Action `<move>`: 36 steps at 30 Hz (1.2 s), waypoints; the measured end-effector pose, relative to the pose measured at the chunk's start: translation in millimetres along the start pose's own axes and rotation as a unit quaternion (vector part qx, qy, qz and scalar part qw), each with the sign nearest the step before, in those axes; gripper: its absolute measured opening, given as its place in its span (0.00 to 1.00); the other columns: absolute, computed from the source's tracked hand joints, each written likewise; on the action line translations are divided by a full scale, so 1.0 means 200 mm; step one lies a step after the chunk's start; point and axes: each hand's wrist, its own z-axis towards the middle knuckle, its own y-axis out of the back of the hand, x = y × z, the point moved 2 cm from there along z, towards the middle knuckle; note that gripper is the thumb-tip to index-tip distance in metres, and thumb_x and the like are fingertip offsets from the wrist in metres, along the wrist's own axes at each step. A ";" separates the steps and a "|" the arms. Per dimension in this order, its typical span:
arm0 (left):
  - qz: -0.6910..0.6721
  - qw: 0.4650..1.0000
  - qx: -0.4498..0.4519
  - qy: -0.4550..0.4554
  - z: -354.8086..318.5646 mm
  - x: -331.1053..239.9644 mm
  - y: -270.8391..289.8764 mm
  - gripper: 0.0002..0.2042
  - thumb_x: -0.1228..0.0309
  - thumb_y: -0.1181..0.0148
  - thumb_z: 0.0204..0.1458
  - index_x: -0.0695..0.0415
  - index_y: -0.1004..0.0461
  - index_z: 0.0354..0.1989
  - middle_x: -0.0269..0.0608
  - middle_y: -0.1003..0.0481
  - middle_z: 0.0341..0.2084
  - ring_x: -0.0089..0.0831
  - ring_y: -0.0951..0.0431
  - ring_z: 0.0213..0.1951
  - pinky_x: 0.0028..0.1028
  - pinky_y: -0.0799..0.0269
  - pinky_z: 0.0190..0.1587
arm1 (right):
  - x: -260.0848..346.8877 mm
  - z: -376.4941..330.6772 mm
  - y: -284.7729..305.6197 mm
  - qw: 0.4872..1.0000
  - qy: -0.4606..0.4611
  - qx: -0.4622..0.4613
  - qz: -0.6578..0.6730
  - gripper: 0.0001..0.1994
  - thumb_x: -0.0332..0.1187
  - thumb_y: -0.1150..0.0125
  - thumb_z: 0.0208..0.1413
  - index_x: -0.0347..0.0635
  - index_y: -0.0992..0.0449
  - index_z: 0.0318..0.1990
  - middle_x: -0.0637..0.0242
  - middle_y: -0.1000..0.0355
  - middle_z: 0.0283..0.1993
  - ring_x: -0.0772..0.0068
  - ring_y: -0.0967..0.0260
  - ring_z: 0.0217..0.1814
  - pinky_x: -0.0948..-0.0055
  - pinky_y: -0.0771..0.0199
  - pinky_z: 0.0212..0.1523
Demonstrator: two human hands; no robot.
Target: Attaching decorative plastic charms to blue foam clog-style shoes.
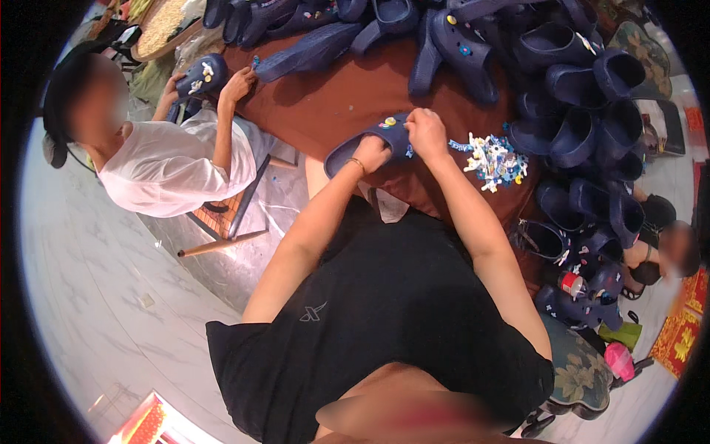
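Observation:
A navy clog (397, 133) with a few small charms on its upper is held over the brown-covered table in front of me. My left hand (374, 153) reaches into its foot opening and grips it from inside, so the fingertips are hidden. At the toe end, my right hand (427, 132) is closed in a pinch against the upper; whatever lies between its fingers is too small to make out. Just right of that hand is a pile of small white, blue and yellow shoe charms (494, 164).
Many navy clogs (573, 137) crowd the table's far and right sides. At left, a person in white (177, 166) handles another charmed clog (201, 76) beside a wooden chair (229, 211). Another person (654, 240) is at far right, near a red-and-white can (571, 285).

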 end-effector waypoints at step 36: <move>-0.042 0.996 -0.067 -0.039 0.00 0.00 -0.03 0.12 0.69 0.48 0.44 0.63 0.26 0.35 0.61 0.26 0.35 0.57 0.26 0.38 0.46 0.30 0.42 | 0.09 0.08 -0.12 0.992 0.020 0.125 -0.017 0.07 0.21 0.47 0.46 0.38 0.30 0.34 0.49 0.32 0.38 0.45 0.33 0.45 0.54 0.32 0.46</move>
